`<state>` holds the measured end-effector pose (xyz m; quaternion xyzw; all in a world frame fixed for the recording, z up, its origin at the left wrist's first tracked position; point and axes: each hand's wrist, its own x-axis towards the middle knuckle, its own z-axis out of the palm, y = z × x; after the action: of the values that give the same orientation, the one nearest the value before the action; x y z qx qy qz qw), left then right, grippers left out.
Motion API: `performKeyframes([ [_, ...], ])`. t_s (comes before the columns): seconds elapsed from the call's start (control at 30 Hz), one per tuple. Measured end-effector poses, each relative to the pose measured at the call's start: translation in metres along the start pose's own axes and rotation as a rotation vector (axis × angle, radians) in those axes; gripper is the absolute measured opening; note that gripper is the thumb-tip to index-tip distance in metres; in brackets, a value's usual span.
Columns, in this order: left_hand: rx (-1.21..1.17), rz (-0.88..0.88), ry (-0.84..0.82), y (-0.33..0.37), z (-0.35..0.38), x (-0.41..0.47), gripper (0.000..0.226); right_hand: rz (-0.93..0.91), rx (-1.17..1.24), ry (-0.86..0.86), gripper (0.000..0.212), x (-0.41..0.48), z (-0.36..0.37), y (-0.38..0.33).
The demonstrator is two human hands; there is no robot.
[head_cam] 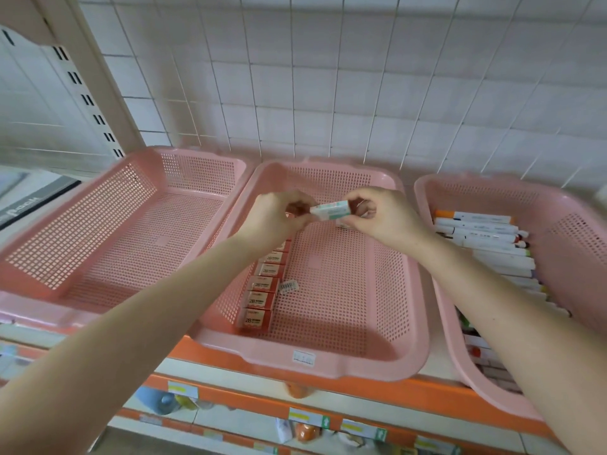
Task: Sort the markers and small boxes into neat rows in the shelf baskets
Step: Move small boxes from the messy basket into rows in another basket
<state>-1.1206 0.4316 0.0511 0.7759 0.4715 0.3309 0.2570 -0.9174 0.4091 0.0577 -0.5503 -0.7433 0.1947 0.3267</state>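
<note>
We are pinching a white box (330, 210), left hand (279, 220) and right hand (381, 216), likely aligning it with the 7 o'clock row (262, 287).

Soft, even, fairly bright light fell from above, leaving only faint shade along the front inner wall of the middle basket (377, 353). The wide lens bowed the grid lines of the tiled wall (328, 77) and the orange shelf edge (410, 389). The price tags (308, 417) below looked smeared, and colours were washed and pinkish.
</note>
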Motion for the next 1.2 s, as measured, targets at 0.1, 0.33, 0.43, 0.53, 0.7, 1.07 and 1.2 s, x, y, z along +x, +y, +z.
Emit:
performKeyframes([
  [0.1, -0.179, -0.154, -0.047, 0.005, -0.004, 0.002, 0.023, 0.050, 0.126, -0.040, 0.021, 0.000, -0.001, -0.001],
  [0.33, -0.558, -0.301, -0.114, 0.001, -0.011, 0.004, 0.028, 0.030, 0.182, -0.085, 0.033, 0.000, 0.001, -0.002],
  [0.43, -0.563, -0.294, -0.116, -0.001, -0.012, 0.005, 0.027, 0.043, 0.236, -0.109, 0.017, 0.000, -0.001, -0.002],
  [0.53, -0.554, -0.268, -0.119, -0.002, -0.013, 0.005, 0.023, 0.042, 0.257, -0.129, 0.016, -0.001, -0.003, -0.004],
  [0.7, -0.530, -0.237, -0.136, -0.005, -0.014, 0.006, 0.022, 0.050, 0.246, -0.095, 0.023, -0.001, -0.004, -0.006],
  [1.07, -0.374, -0.148, -0.100, -0.001, -0.013, 0.003, 0.036, 0.042, 0.185, -0.010, 0.038, -0.001, -0.002, -0.003],
  [1.2, -0.200, -0.039, -0.023, 0.004, -0.010, -0.002, 0.034, 0.047, 0.145, 0.000, 0.035, -0.001, -0.003, -0.004],
])
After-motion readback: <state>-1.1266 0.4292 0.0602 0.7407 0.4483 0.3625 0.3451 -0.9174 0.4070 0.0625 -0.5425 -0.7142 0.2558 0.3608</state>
